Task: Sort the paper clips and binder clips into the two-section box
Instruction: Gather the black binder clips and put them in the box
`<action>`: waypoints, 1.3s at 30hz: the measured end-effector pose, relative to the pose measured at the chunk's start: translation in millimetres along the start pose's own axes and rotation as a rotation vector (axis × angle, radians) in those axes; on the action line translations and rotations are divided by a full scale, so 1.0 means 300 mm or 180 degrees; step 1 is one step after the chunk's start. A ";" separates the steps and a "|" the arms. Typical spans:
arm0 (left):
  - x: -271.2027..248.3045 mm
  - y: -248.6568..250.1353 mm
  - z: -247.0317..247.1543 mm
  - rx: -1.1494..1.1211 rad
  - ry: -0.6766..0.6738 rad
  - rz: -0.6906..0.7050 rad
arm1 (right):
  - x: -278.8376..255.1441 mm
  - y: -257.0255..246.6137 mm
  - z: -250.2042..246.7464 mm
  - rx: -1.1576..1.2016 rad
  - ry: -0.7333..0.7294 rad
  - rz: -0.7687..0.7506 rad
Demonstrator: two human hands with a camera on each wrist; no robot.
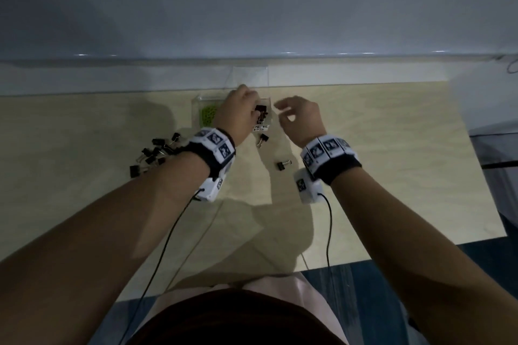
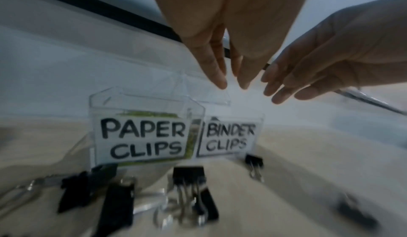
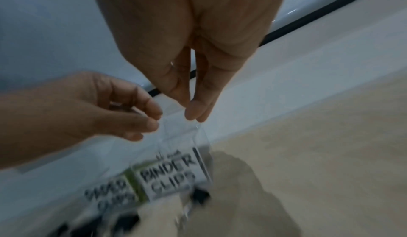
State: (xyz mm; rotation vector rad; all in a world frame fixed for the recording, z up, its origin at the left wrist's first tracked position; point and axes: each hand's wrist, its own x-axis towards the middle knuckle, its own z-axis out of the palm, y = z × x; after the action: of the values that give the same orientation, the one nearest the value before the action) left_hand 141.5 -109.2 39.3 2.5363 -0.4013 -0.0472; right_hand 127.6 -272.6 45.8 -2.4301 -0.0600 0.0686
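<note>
Both forearms are bare, without sleeves. On the left wrist sits a black fabric wristband (image 1: 215,157) covered with white square tiles that carry black-and-white coded markers. A white plastic box with one more marker (image 1: 212,188) hangs just below this wristband, and a thin black cable (image 1: 159,258) runs from it toward the body. The right wrist wears the same kind of black band with marker tiles (image 1: 329,158), a white box (image 1: 308,186) and a black cable (image 1: 329,232). The clothing near the cables is pale pink (image 1: 305,297) with a dark brown part (image 1: 238,319).
</note>
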 end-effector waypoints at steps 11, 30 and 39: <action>-0.121 0.021 0.207 0.1043 -0.1529 0.0444 | -0.314 0.152 0.159 -0.0839 -0.0631 -0.0625; -0.299 -0.227 0.031 0.0589 -0.0862 -0.0384 | -0.121 -0.143 0.328 -0.0825 -0.0981 -0.0971; -0.314 -0.226 0.024 0.0671 -0.0874 -0.0429 | -0.114 -0.135 0.287 -0.1171 -0.1687 -0.0266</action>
State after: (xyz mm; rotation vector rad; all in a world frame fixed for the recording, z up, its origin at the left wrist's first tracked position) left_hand 69.2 -31.3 -8.4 2.7710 -0.3557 -0.4290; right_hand 86.9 -188.2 8.2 -2.7014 -0.4459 0.7180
